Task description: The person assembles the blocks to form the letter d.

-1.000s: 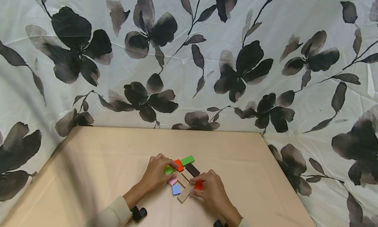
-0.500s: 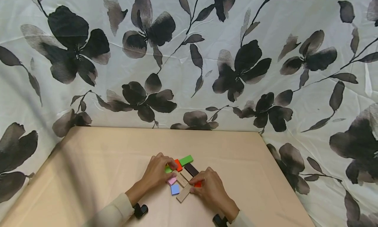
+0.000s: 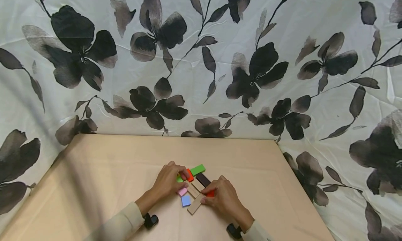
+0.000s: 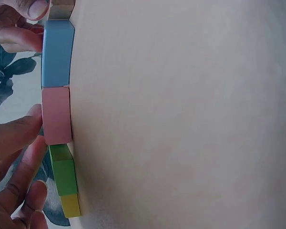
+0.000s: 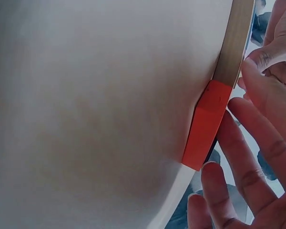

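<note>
Several small coloured and plain wooden blocks lie in a tight cluster on the table. My left hand (image 3: 169, 180) is at its left side, thumb and index finger around the end of a plain wooden block (image 3: 192, 191), between the red block (image 3: 190, 175) and the pink block (image 3: 182, 191). The green block (image 4: 63, 176) by its fingers is partly hidden in the head view. My right hand (image 3: 223, 199) pinches the corner of another plain wooden block (image 3: 195, 204) from the right. Beneath its fingers sits a second red block (image 5: 206, 125), partly covered.
A blue block (image 3: 186, 201) lies at the near left of the cluster. Along the far side are a long green block (image 3: 198, 169) and a dark block (image 3: 203, 179). A yellow block (image 4: 71, 205) shows beside the green one. Floral cloth (image 3: 207, 59) hangs behind the table (image 3: 125, 157).
The right hand has shifted slightly left and up, covering more of the near red block. The left hand keeps nearly the same place. The blocks look almost unmoved.
</note>
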The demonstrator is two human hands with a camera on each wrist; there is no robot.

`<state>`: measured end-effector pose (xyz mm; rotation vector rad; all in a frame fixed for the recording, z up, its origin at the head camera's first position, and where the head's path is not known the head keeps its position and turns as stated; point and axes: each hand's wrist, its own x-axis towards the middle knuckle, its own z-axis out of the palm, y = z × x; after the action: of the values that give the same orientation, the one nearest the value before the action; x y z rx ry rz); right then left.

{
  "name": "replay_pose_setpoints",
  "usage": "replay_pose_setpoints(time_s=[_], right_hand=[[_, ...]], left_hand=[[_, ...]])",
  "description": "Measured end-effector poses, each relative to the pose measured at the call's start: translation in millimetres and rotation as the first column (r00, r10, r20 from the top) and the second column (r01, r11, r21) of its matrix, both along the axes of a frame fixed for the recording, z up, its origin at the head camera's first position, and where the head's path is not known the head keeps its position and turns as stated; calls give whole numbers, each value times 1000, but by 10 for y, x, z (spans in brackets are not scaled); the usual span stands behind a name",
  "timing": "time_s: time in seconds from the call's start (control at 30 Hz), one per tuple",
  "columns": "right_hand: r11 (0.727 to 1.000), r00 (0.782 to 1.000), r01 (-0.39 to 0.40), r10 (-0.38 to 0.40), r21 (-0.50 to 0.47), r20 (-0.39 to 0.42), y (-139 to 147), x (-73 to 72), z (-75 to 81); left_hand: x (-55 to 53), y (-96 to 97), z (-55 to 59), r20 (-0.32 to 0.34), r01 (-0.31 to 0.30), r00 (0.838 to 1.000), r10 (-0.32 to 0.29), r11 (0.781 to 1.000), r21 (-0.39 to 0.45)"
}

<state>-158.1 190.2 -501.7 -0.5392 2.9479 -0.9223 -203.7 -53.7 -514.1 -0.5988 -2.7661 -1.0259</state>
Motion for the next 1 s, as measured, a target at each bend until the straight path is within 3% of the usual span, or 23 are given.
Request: replay_pose_setpoints(time_s=[0.27, 0.47, 0.8, 1.0], right_hand=[[996, 997, 76, -76, 39, -14, -67, 58, 9], [993, 996, 87, -85, 76, -31, -76, 81, 18], [986, 988, 151, -153, 72, 20, 199, 80, 48], [981, 981, 184, -187, 59, 51, 344, 4, 72]], left_hand=[[7, 6, 13, 4, 27, 1000, -27, 999, 22], [22, 7, 32, 24, 40, 999, -41, 999, 17], [128, 23, 25, 18, 64, 998, -64, 997, -32], [200, 41, 45, 12, 83, 997, -82, 994, -67]])
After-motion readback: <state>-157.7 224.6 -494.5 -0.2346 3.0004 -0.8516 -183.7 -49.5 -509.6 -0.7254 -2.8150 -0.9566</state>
